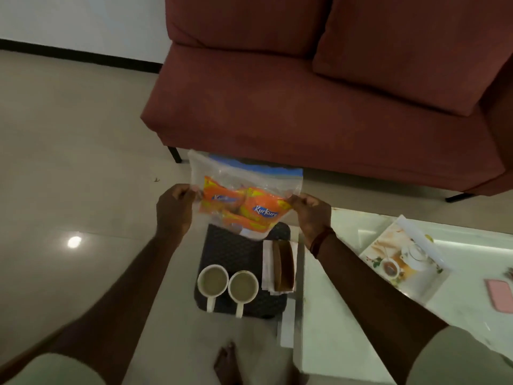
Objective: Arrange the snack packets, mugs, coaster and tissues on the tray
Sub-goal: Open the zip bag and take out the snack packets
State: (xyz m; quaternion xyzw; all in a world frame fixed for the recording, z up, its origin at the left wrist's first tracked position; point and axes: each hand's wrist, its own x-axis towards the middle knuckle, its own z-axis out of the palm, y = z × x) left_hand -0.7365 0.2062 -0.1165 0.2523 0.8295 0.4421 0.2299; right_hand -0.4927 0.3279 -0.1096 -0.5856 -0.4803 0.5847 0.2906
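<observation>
A clear zip bag [244, 176] with a blue strip holds several orange snack packets [261, 208]. My left hand [173, 209] pinches its left edge and my right hand [312, 215] pinches its right edge, holding it up above the far end of a dark woven tray [236, 251]. On the tray stand two white mugs [212, 282] [243, 287], side by side with handles toward me. At the tray's right side, white tissues [267, 262] lie under a brown coaster [284, 269].
The tray overhangs the left end of a glass table [347, 315]. On the table lie a printed tea-themed tray [402, 257] and a pink flat object [501, 295]. A red sofa [319, 93] stands beyond. My bare foot [226, 362] is on the tiled floor.
</observation>
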